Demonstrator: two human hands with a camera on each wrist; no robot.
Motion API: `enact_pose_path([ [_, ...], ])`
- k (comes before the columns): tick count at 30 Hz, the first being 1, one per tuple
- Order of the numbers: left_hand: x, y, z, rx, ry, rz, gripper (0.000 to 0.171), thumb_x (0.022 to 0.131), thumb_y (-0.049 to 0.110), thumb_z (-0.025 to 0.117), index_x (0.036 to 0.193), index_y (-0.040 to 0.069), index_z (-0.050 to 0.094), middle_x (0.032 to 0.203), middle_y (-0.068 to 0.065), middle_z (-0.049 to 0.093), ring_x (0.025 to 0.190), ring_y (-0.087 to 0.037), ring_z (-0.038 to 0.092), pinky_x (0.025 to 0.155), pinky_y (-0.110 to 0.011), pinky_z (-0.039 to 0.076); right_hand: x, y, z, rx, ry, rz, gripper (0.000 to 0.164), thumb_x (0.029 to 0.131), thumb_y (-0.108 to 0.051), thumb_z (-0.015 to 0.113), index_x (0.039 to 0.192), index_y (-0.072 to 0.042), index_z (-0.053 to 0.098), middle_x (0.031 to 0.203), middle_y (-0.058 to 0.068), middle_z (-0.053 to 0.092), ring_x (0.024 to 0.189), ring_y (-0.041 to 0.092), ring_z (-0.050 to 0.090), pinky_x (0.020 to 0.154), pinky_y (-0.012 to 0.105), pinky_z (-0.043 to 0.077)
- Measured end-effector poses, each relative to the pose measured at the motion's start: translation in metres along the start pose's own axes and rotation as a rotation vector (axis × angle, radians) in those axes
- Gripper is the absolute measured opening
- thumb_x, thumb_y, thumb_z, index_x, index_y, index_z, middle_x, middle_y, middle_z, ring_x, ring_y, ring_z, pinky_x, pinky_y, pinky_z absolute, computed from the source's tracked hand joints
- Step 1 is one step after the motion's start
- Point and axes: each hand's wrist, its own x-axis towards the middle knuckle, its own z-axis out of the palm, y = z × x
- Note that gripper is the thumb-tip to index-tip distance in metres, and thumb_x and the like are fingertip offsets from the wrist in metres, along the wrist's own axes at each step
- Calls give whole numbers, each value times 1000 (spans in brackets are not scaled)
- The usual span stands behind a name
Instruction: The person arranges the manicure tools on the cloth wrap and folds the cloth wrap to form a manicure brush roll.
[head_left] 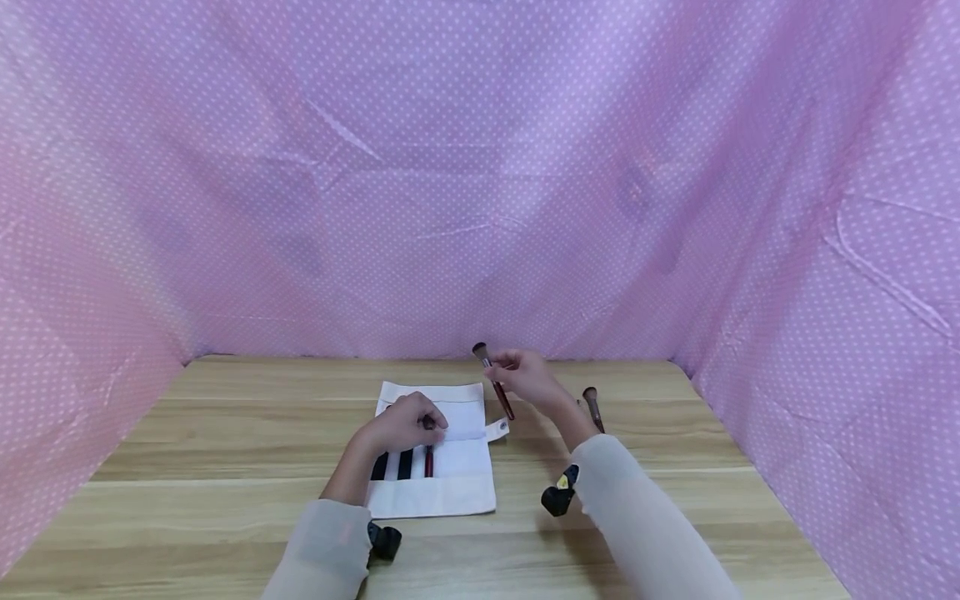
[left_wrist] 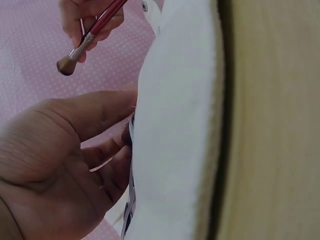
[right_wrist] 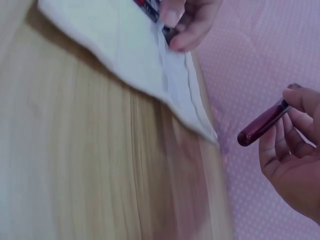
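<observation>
A white makeup brush roll (head_left: 461, 496) lies unfolded on the table, with several brushes in slots along its left part. My left hand (head_left: 408, 422) reaches over it. Thumb and fingertips pinch the roll's inner pocket edge, beside the dark head of a red-handled brush (head_left: 429, 462) tucked in a slot. Up to the right, my right hand (head_left: 525, 377) holds a makeup brush (head_left: 501, 400) between thumb and fingers, bristles pointing up and away. The right wrist view shows the dark red end of this brush's handle (right_wrist: 260, 126) sticking out past the fingers.
Another makeup brush (head_left: 592, 407) lies on the wooden table (head_left: 225, 500) just beyond the right wrist, partly covered by it. A snap tab (head_left: 497, 430) juts from the roll's right edge. Pink dotted cloth (head_left: 480, 208) hangs around the back and sides.
</observation>
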Motion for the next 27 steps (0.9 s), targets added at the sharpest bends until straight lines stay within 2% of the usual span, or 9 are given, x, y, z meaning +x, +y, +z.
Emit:
enact_pose_path([
  [5,0,-3,1,59,15,-14,6,86,4,79,90,8,78,92,4,73,91,-14,62,86,-40,50,5,-7,17,29,28,-17,30,98,-13,69,125,-1,67,108,11,69,101,24,67,86,36,58],
  [9,0,-5,2,54,10,-31,6,85,6,81,87,10,78,91,6,72,93,-15,61,89,-43,49,10,-7,32,74,64,-25,33,97,-10,68,128,3,64,106,11,68,95,20,67,82,34,58],
  [16,2,-5,4,71,5,-39,11,87,7,79,81,15,77,88,9,68,96,-15,57,102,-56,36,19,1,54,218,126,-3,30,96,-3,68,123,7,63,102,10,66,88,17,66,82,35,59],
  [21,3,-6,5,73,7,-18,14,88,5,78,78,15,75,85,9,67,98,-17,56,105,-57,31,21,8,67,277,146,3,29,95,0,67,123,8,63,100,10,65,87,17,66,83,38,59],
  [27,2,-8,6,67,16,-21,16,87,4,77,77,16,73,89,7,65,102,-19,54,101,-54,31,23,16,78,304,137,15,41,95,2,66,134,8,55,110,20,66,94,27,70,80,38,60],
])
